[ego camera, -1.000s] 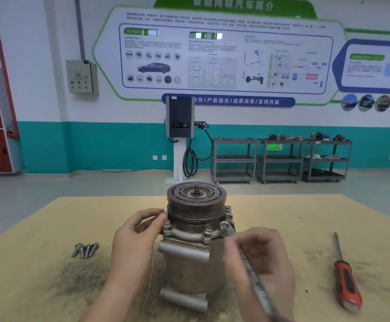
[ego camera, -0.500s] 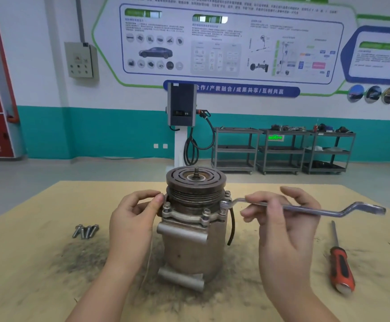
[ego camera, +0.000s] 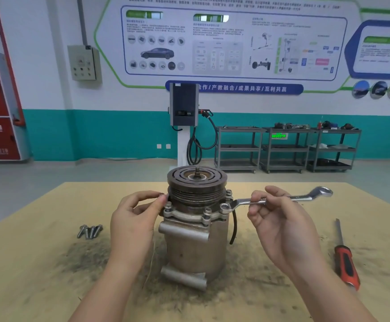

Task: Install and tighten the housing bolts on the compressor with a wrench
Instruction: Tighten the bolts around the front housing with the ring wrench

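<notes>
The compressor (ego camera: 195, 231) stands upright on its rear end at the middle of the workbench (ego camera: 38, 275), pulley end up, in a patch of dark grit. Progress is judged as partial: several housing bolts are already seated in the flange lugs below the pulley, among them the front-left bolt (ego camera: 168, 206), the front-centre bolt (ego camera: 206, 213) and one at the rear right (ego camera: 229, 193), while four loose bolts (ego camera: 89, 231) lie grouped on the bench to the left, well apart from the unit. Whether these four belong to this flange, and how tight the seated bolts are, cannot be told. The ring end of the double-ended ring wrench (ego camera: 275, 199) is seated over the bolt at the front-right lug, its shank running out almost level to the right, so tightening of that bolt appears to be the step in hand. The right hand (ego camera: 275, 219) pinches the wrench shank between thumb and fingertips near the mid-length, palm turned toward the camera. The left hand (ego camera: 133, 219) has curled fingers with thumb and forefinger closed on something small at the left edge of the pulley (ego camera: 196, 189); what it pinches is too small to identify. The compressor body is a dull, stained grey metal cylinder with tubular mounting bosses on its front; the pulley is dark, multi-grooved and slotted on top, with a threaded shaft stub at the centre. A red-handled screwdriver (ego camera: 346, 259) lies unused at the right.
</notes>
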Available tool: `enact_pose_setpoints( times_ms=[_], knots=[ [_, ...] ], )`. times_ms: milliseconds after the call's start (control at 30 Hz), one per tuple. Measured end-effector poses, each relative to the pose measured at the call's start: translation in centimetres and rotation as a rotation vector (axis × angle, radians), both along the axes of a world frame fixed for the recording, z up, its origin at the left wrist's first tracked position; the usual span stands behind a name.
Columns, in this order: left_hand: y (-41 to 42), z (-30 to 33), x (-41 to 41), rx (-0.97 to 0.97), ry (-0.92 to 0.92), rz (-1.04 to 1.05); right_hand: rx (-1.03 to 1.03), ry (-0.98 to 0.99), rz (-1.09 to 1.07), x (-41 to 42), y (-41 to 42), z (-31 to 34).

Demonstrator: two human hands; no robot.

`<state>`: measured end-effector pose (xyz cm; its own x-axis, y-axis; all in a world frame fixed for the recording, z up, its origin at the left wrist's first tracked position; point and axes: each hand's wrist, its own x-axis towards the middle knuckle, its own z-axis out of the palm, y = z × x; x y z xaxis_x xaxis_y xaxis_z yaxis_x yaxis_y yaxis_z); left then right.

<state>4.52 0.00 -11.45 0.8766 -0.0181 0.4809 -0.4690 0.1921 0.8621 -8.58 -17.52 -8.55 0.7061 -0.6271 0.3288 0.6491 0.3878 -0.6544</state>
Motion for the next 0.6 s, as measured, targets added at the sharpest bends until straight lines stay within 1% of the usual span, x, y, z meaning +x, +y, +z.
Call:
enact_pose_setpoints(
  times_ms=[67,167,267,333,400,533,600],
  knots=[
    [0.1,0.1,0.1,0.028,-0.029,0.031,-0.002,-0.031,-0.091,0.2,0.5,-0.7],
    [0.1,0.1,0.1,0.058,-0.045,0.037,-0.078,-0.108,-0.244,0.4,1.6,-1.7],
    [0.0,0.1,-0.2,0.062,-0.052,0.019,-0.23,-0.182,-0.347,0.3,2.7,-2.3],
    [-0.1,-0.1,-0.2,0.054,-0.052,0.01,-0.319,-0.183,-0.364,0.2,3.0,-2.1],
    [-0.1,-0.1,-0.1,0.034,-0.023,-0.009,-0.27,-0.148,-0.306,0.2,2.4,-1.6],
    [-0.1,-0.2,0.1,-0.018,0.025,-0.007,-0.009,0.004,-0.082,0.5,0.1,-0.7],
    [-0.2,-0.2,0.1,-0.009,0.014,0.007,0.011,0.007,-0.072,0.7,-0.1,-0.9]
  ],
)
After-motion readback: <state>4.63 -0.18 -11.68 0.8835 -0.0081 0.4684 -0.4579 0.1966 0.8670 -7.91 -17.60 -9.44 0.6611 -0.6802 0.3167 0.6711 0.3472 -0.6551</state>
